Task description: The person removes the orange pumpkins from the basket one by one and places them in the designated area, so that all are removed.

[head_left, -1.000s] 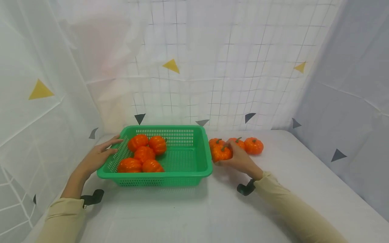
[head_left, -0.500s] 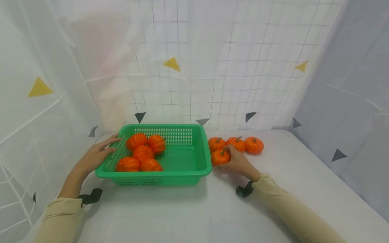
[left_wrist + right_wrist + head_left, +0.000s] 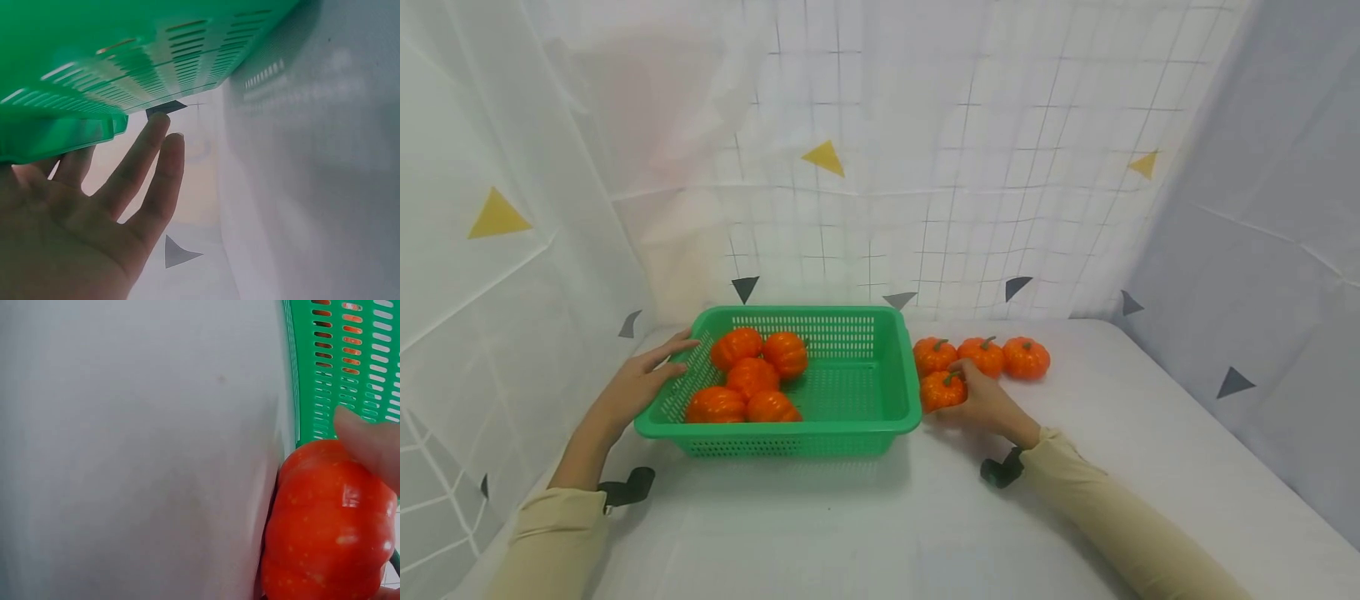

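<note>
Fingers of the right hand (image 3: 988,403) curl round a small orange pumpkin (image 3: 942,390), partly hiding it beside the green basket (image 3: 857,421). Left hand (image 3: 634,385), fingers straight, rests on the basket's wall; three pumpkins (image 3: 983,356) sit behind on the counter (image 3: 865,533).

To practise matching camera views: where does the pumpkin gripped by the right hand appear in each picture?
Head: the gripped pumpkin lies right of centre, beside the green basket, under the right hand.
Left wrist: not in it; only the basket's underside and the left hand.
Right wrist: lower right, filling the corner.
Shared landmark: the green basket.
</note>
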A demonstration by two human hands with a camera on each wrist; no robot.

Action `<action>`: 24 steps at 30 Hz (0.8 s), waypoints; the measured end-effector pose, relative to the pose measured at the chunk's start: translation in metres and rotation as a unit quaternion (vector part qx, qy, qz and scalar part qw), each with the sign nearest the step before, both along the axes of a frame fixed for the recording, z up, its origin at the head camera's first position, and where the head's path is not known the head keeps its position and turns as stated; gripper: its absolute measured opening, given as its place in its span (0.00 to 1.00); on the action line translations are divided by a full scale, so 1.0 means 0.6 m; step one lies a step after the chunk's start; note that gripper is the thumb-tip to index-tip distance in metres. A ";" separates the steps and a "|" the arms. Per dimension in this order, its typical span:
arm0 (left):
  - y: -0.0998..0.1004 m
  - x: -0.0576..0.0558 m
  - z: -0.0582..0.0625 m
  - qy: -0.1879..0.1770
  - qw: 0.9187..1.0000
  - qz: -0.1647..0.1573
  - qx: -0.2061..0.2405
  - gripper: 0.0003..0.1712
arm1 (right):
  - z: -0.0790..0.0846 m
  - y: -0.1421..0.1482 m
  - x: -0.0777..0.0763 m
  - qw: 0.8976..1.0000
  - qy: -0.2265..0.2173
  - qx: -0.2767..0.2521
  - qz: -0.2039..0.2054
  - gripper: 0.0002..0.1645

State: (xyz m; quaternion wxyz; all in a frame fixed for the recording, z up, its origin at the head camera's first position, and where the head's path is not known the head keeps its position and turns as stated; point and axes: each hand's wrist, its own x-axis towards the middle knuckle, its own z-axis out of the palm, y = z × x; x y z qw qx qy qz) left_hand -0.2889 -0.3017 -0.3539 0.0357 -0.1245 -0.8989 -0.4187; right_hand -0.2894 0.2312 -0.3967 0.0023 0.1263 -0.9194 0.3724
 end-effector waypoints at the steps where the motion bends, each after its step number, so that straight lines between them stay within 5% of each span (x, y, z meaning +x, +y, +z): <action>1: 0.000 0.000 0.000 0.000 1.000 0.001 0.001 0.29 | 0.001 0.000 0.000 1.000 -0.004 0.002 0.001 0.54; 9: 0.001 0.001 0.000 0.002 1.000 0.000 0.002 0.30 | 0.041 0.009 0.003 0.998 -0.007 0.050 0.027 0.51; 18: 0.002 -0.004 0.000 0.013 1.000 -0.010 0.003 0.29 | 0.140 -0.030 0.028 0.990 0.137 -0.020 0.009 0.37; 24: 0.001 -0.002 0.000 0.015 1.000 -0.009 0.000 0.29 | 0.199 -0.105 0.039 0.982 0.154 -0.037 0.106 0.36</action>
